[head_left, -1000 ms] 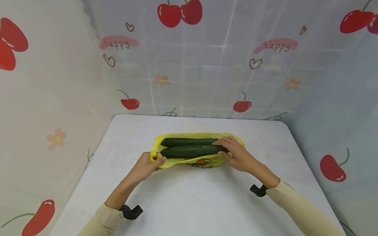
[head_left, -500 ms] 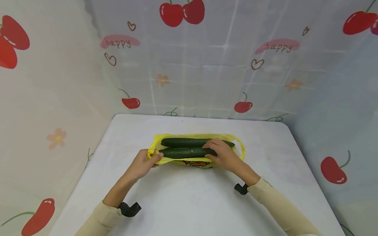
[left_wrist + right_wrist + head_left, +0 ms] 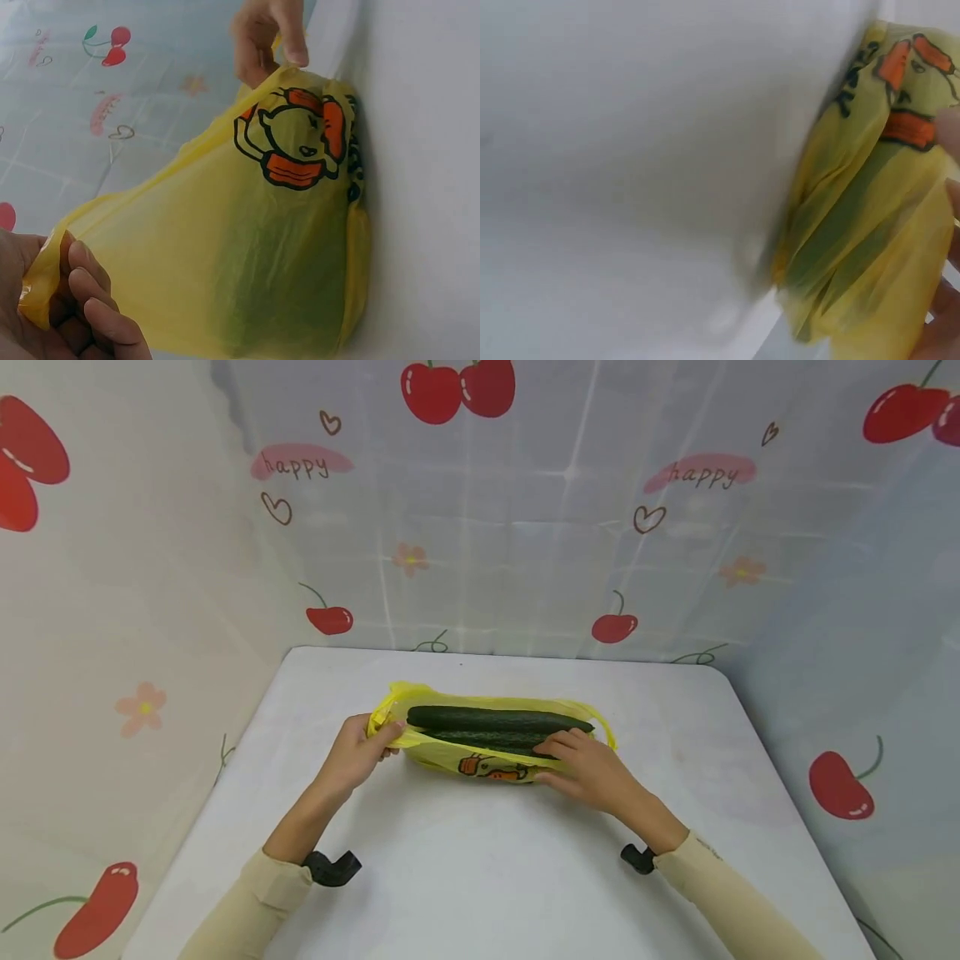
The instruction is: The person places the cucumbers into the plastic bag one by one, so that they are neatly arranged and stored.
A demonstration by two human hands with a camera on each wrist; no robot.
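Observation:
A yellow plastic bag [image 3: 442, 755] with a cartoon print lies on its base on the white table. Two dark green cucumbers, the far one [image 3: 498, 720] and the near one [image 3: 480, 739], lie side by side in its mouth. At the left end, my left hand [image 3: 354, 750] grips the bag's gathered edge between thumb and fingers. My right hand [image 3: 592, 771] pinches the near rim toward the right, fingers inside and thumb outside. In the left wrist view the bag's side [image 3: 172, 262] is stretched between both hands. The near cucumber is partly hidden by the rim.
The white table [image 3: 480, 877] has its back edge just beyond the bag. Curtains printed with cherries [image 3: 615, 628] stand behind and on both sides. Black wrist devices [image 3: 332, 868] sit at both cuffs.
The right hand moved left onto the near cucumber, then back right to the bag's near rim. The left hand drew its end of the bag slightly up and left. The near rim now covers more cucumber.

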